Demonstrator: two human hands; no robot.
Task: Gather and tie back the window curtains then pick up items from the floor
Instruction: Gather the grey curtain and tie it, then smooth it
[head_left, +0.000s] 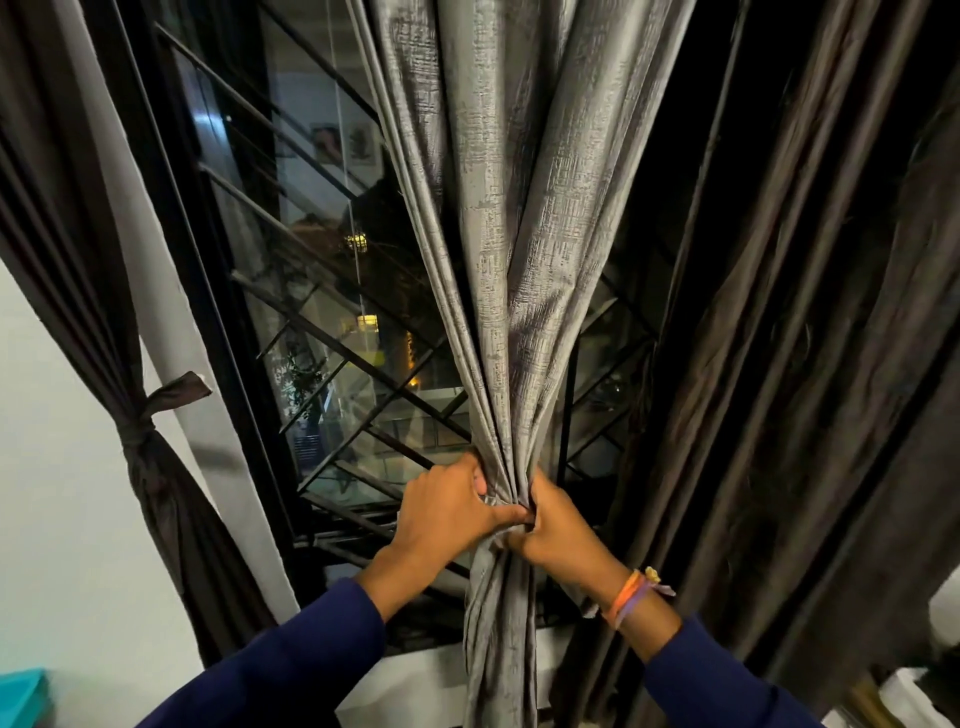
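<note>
A grey textured curtain hangs down the middle of the window and is bunched into a narrow waist low in the view. My left hand grips that waist from the left, thumb across the folds. My right hand grips it from the right, fingers curled into the fabric, touching the left hand. Below the hands the curtain's tail hangs loose. A dark brown curtain at the left is tied with a knotted band. Another dark brown curtain hangs loose at the right.
Behind the curtains is a black-framed window with a diagonal metal grille and night outside. A white wall lies at the left, a teal object in the bottom left corner, and pale items at the bottom right.
</note>
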